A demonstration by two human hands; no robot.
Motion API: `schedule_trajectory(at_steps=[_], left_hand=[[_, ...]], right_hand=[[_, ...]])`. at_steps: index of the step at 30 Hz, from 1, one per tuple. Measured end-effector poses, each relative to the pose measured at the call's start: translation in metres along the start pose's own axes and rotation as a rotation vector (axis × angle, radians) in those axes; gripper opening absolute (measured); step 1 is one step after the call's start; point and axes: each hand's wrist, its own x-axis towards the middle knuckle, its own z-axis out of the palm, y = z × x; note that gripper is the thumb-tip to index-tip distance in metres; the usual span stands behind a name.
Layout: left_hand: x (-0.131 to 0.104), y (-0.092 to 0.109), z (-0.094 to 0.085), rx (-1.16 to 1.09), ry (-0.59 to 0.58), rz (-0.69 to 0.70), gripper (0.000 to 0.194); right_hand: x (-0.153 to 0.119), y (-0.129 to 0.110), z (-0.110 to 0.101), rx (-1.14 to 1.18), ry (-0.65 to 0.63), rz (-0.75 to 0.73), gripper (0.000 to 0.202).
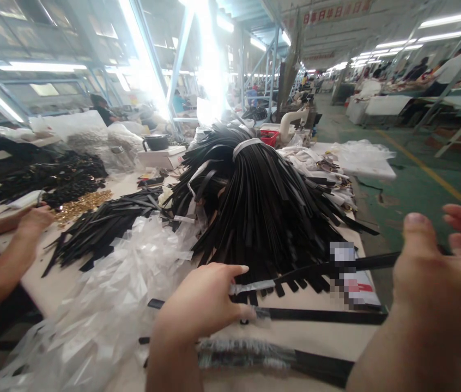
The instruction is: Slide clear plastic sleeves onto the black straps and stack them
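Near the front of the table, my left hand (200, 302) holds the end of a black strap (308, 270), where a clear plastic wrap covers it. The thumb and forefinger stand apart, and the strap's end goes in between them. That strap runs right, behind the thumb of my right hand (447, 267), whose fingers are spread and slightly blurred. Below it lies another black strap (320, 316) with plastic on part of it. Closer to me is a plastic-wrapped bundle of black straps (250, 354). My left wrist partly covers both.
A large tied bundle of black straps (255, 201) fills the table's middle. Clear plastic sleeves (108, 294) heap up at left, beside loose black strips (108, 223) and gold metal pieces (81, 207). A co-worker's hands (36, 220) work at far left. A blurred-out packet (357, 291) lies right.
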Motion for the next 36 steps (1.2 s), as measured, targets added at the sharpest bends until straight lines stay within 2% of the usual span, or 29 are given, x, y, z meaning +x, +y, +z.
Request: schedule_trajectory(at_steps=[1, 2, 3, 5, 8, 10, 12, 15, 18, 20, 23, 25, 28, 31, 34, 36], left_hand=[[0.008, 0.004, 0.006, 0.014, -0.020, 0.017, 0.052], [0.016, 0.008, 0.012, 0.031, -0.041, 0.032, 0.043], [0.024, 0.011, 0.017, 0.048, -0.059, 0.043, 0.033], [0.037, 0.014, 0.027, 0.082, -0.059, 0.040, 0.021], [0.049, 0.009, 0.033, 0.132, 0.007, 0.000, 0.023], [0.052, -0.001, 0.032, 0.173, 0.039, -0.050, 0.025], [0.052, -0.012, 0.029, 0.196, 0.067, -0.108, 0.025], [0.051, -0.025, 0.021, 0.150, 0.150, -0.126, 0.031], [0.049, -0.026, 0.013, 0.020, 0.237, 0.005, 0.030], [0.047, -0.022, 0.009, -0.080, 0.222, 0.107, 0.020], [0.041, -0.016, 0.011, -0.137, 0.140, 0.164, 0.020], [0.033, -0.017, 0.019, -0.079, 0.066, 0.153, 0.022], [0.018, -0.030, 0.036, 0.082, -0.002, 0.141, 0.031], [-0.003, -0.052, 0.055, 0.183, -0.019, 0.166, 0.040], [-0.020, -0.069, 0.072, 0.135, -0.045, 0.130, 0.052], [-0.027, -0.070, 0.085, 0.056, -0.009, 0.086, 0.059]], right_hand=[[0.001, 0.001, 0.007, -0.090, 0.023, -0.007, 0.055], [0.002, 0.003, 0.018, -0.165, -0.011, 0.001, 0.048], [0.002, 0.007, 0.031, -0.225, -0.097, 0.015, 0.042], [0.001, 0.017, 0.062, -0.300, -0.369, 0.044, 0.034], [-0.011, 0.028, 0.105, -0.333, -0.712, 0.097, 0.023], [-0.022, 0.029, 0.124, -0.353, -0.881, 0.107, 0.023], [-0.032, 0.026, 0.136, -0.399, -0.968, 0.097, 0.023], [-0.040, 0.020, 0.142, -0.481, -0.965, 0.085, 0.019], [-0.040, 0.018, 0.143, -0.493, -0.934, 0.087, 0.018], [-0.040, 0.019, 0.143, -0.487, -0.918, 0.085, 0.021], [-0.040, 0.019, 0.144, -0.512, -0.916, 0.083, 0.022], [-0.040, 0.018, 0.144, -0.515, -0.924, 0.095, 0.014], [-0.039, 0.015, 0.142, -0.490, -0.909, 0.107, 0.015], [-0.039, 0.014, 0.140, -0.478, -0.905, 0.095, 0.026], [-0.038, 0.016, 0.141, -0.490, -0.931, 0.115, 0.025], [-0.039, 0.017, 0.142, -0.488, -0.936, 0.142, 0.019]])
